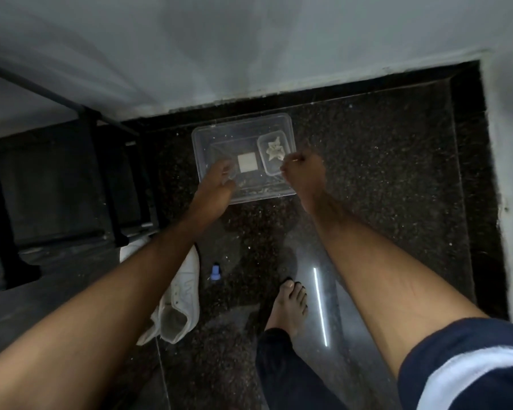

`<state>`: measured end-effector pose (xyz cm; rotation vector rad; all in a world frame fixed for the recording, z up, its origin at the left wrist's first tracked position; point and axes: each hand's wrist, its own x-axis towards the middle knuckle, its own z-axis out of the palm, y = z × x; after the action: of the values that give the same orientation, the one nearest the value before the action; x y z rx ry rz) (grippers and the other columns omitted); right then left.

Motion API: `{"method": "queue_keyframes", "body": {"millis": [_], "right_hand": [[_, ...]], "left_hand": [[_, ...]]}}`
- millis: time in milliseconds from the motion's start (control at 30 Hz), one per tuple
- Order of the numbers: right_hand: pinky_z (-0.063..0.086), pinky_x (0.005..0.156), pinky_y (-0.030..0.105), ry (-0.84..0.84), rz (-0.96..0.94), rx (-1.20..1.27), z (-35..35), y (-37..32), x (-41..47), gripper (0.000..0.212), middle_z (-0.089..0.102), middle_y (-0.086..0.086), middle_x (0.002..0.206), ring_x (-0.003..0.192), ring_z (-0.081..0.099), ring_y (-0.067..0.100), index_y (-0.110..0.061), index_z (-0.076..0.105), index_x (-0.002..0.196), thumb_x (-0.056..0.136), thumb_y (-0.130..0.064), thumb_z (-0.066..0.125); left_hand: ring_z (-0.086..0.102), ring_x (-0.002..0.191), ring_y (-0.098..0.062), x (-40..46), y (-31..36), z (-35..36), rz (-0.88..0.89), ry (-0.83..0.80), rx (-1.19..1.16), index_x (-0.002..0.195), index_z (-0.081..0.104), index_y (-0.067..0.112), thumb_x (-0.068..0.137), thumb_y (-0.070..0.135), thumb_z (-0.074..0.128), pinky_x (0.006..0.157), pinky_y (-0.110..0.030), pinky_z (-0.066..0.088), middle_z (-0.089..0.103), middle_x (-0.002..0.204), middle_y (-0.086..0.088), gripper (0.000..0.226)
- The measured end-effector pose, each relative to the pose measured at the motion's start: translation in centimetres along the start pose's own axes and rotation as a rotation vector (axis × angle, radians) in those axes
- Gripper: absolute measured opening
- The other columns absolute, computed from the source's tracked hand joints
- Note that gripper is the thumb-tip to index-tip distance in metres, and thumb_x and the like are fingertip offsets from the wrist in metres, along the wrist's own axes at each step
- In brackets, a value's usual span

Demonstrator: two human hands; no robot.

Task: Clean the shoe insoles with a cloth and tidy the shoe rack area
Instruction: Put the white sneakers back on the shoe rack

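Okay, left to right: dark shoe rack (pixel 57 179), white sneaker (pixel 179 294) on the floor near it, small blue bottle (pixel 215 272) just beside. Your left hand (pixel 216 180) curls over the clear plastic tub's (pixel 202 137) left rim; your right hand (pixel 304 170) pinches its right edge. Crumpled cloth (pixel 274 149) sits inside, in a smaller container. Tub looks light, stiff, slippery; take it by both rims. No readable writing.

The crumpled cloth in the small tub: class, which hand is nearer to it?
Right. The right hand is just beside the crumpled cloth; the left hand is across the clear box.
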<state>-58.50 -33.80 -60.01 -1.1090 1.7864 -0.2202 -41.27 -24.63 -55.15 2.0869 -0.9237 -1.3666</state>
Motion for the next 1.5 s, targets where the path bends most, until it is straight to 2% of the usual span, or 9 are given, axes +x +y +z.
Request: {"method": "queue_keyframes", "body": {"millis": [100,267,400,567,767,1067,1167,1267,1500], "right_hand": [[0.057,0.084,0.034,-0.008,-0.039,0.01,-1.0,-1.2,-5.6,0.02,0.076,0.002,0.1,0.094,0.07,0.02,-0.019,0.075,0.1,0.087,-0.019,0.061],[0.06,0.076,0.045,-0.071,-0.05,0.114,0.0,-1.5,-15.7,0.011,0.075,0.001,0.082,0.08,0.072,0.024,-0.023,0.068,0.082,0.082,-0.024,0.058],[0.058,0.075,0.042,-0.085,-0.054,0.141,2.3,-1.8,-24.9,0.015,0.075,0.0,0.079,0.07,0.069,0.016,-0.029,0.066,0.082,0.084,-0.016,0.057],[0.056,0.077,0.036,-0.102,-0.008,0.011,6.9,-1.3,-37.1,0.013,0.073,-0.003,0.08,0.076,0.068,0.014,-0.022,0.072,0.094,0.09,-0.012,0.064],[0.051,0.086,0.029,-0.114,0.023,-0.107,14.5,1.4,-46.2,0.016,0.073,0.001,0.099,0.096,0.069,0.018,-0.015,0.069,0.105,0.09,-0.011,0.064],[0.048,0.103,0.045,-0.22,0.022,-0.265,26.7,8.1,-43.8,0.056,0.051,0.012,0.143,0.129,0.054,0.032,-0.018,0.047,0.143,0.089,-0.014,0.059],[0.049,0.1,0.044,-0.169,-0.082,-0.386,29.4,9.6,-40.8,0.051,0.052,0.017,0.139,0.127,0.053,0.038,-0.007,0.05,0.141,0.09,-0.009,0.057],[0.05,0.092,0.048,-0.144,-0.185,-0.497,31.4,10.6,-38.4,0.048,0.05,0.018,0.136,0.121,0.055,0.039,-0.006,0.049,0.137,0.09,-0.012,0.057],[0.051,0.069,0.044,-0.15,-0.291,-0.727,33.7,12.3,-35.1,0.05,0.048,0.015,0.135,0.127,0.047,0.035,-0.006,0.05,0.134,0.087,-0.016,0.063]], "left_hand": [[0.051,0.124,-0.018,-4.2,-0.4,-2.9,0.059,-0.045,0.029,0.137,0.052,0.004,0.098,-0.005,0.049,0.087,-0.001,0.038,0.052,0.132,-0.003,0.04],[0.051,0.125,-0.014,-12.5,-3.3,-9.0,0.046,-0.146,0.077,0.132,0.057,0.014,0.1,-0.002,0.048,0.105,-0.026,0.041,0.055,0.137,-0.003,0.036],[0.054,0.117,-0.013,-19.7,-6.2,-14.7,0.025,-0.143,0.11,0.136,0.053,0.013,0.099,0.0,0.052,0.092,-0.01,0.041,0.056,0.129,0.0,0.039],[0.061,0.111,-0.028,-26.8,-12.2,-22.4,-0.139,-0.093,0.096,0.136,0.05,0.014,0.093,-0.002,0.056,0.096,-0.04,0.049,0.064,0.123,-0.011,0.046],[0.054,0.102,-0.022,-30.1,-17.7,-28.8,-0.185,-0.199,0.216,0.137,0.046,0.004,0.094,-0.003,0.059,0.08,-0.032,0.044,0.057,0.122,-0.017,0.045],[0.054,0.091,-0.021,-26.6,-27.2,-24.2,-0.205,-0.26,0.345,0.134,0.046,0.005,0.093,0.003,0.063,0.057,-0.018,0.04,0.053,0.107,-0.009,0.044],[0.059,0.071,-0.006,-24.2,-29.6,-20.9,-0.276,-0.277,0.329,0.114,0.051,0.017,0.093,0.006,0.063,0.056,-0.023,0.045,0.057,0.097,-0.006,0.027],[0.066,0.102,-0.023,-21.2,-31.3,-18.3,-0.373,-0.228,0.31,0.142,0.035,0.016,0.09,0.022,0.069,0.082,-0.043,0.059,0.061,0.125,-0.012,0.062],[0.069,0.073,-0.023,-17.0,-33.8,-13.7,-0.518,-0.286,0.313,0.142,0.04,0.004,0.101,0.03,0.056,0.049,-0.035,0.057,0.07,0.111,-0.016,0.051]]}}
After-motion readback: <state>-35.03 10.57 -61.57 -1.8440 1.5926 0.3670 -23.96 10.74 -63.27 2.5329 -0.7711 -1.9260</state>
